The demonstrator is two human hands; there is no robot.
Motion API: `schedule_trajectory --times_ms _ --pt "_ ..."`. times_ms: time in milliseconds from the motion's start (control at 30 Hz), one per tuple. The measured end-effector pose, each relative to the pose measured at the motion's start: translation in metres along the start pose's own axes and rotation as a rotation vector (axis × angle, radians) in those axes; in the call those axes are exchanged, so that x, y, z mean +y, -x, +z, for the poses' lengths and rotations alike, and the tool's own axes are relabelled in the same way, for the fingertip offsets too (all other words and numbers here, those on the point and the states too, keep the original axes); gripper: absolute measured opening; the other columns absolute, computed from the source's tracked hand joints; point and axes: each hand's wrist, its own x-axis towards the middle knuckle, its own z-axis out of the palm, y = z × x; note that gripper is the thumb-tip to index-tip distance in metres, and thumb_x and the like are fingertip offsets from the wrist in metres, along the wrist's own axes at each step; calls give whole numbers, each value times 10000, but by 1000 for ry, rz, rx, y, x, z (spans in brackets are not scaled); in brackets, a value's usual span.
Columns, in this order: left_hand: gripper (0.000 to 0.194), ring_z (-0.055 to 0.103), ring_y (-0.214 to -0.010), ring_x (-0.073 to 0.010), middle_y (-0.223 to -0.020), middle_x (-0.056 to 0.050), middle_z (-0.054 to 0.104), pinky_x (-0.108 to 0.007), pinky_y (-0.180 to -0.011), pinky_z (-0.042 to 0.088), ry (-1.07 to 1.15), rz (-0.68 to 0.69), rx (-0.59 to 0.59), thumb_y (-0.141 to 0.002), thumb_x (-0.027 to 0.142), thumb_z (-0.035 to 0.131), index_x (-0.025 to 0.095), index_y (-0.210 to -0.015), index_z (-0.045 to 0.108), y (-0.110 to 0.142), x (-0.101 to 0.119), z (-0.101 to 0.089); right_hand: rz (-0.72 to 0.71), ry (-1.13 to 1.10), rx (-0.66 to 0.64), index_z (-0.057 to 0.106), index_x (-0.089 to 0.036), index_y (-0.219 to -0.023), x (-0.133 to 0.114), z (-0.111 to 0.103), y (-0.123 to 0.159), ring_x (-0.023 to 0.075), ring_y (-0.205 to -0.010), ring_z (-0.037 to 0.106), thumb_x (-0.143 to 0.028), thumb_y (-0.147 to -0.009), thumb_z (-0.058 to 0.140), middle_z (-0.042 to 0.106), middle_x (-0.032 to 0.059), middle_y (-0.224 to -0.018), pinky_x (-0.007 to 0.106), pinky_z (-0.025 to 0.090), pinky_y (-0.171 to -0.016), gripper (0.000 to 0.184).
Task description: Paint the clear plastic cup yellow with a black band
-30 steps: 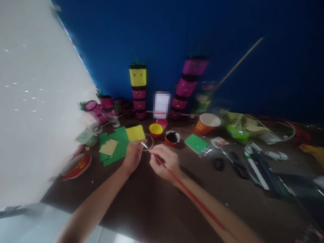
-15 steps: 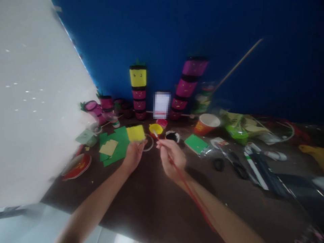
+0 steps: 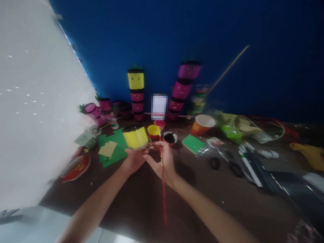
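My left hand (image 3: 136, 159) is closed around the lower rim of a yellow-painted paper cup (image 3: 136, 137), which has a dark band along its upper edge. My right hand (image 3: 164, 160) grips a long red paintbrush (image 3: 163, 175), its bristle end up and its handle hanging toward me. The right fingertips come close to the cup's rim; whether they touch it is blurred. Just beyond my hands stand a small cup of yellow paint (image 3: 153, 131) and a cup of black paint (image 3: 169, 137). A pink paint cup (image 3: 159, 124) sits behind them.
Green paper sheets (image 3: 111, 158) lie at left, near a red cut cup piece (image 3: 76, 168). Stacked purple cup towers (image 3: 181, 88) lean by the blue wall (image 3: 162, 40). At right are a red paper cup (image 3: 203, 125), a green pad (image 3: 193, 144), scissors (image 3: 235, 168) and a yellow glue gun (image 3: 308, 155).
My right hand brought the brush from the cup to the yellow paint, then back beside the cup, its handle now more upright. The yellow cup has turned and shows more of its side.
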Motion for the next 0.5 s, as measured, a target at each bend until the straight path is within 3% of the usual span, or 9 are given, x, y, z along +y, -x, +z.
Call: schedule_trajectory --times_ms 67,167,433,500 --pt "798 621 -825 -278 -875 -129 681 -408 -793 494 51 -68 -134 -433 835 515 162 -819 699 2 0 1 22 -47 -4 449 -216 -1011 1 3 2 165 -760 642 -312 -612 782 646 46 -908 327 542 -723 528" --pt "769 615 -862 -260 -879 -110 675 -378 -867 469 114 -117 -283 -430 779 595 156 -870 697 2 -2 -1 53 -104 -4 441 -220 -996 -1 4 2 157 -740 653 -307 -602 790 651 49 -929 314 552 -705 533" --pt "646 541 -1118 -283 -1037 -90 673 -379 -996 368 116 -17 -408 -626 643 633 137 -1026 661 2 -14 -13 121 -158 41 447 -231 -973 -3 5 3 191 -873 653 -301 -596 794 651 45 -969 354 545 -798 517" --pt "636 514 -1165 -281 -1077 -94 668 -380 -1021 353 127 -18 -379 -614 616 668 165 -1062 646 1 -16 -17 134 -181 43 450 -236 -986 0 6 4 194 -877 651 -305 -590 797 646 44 -981 360 541 -811 531"
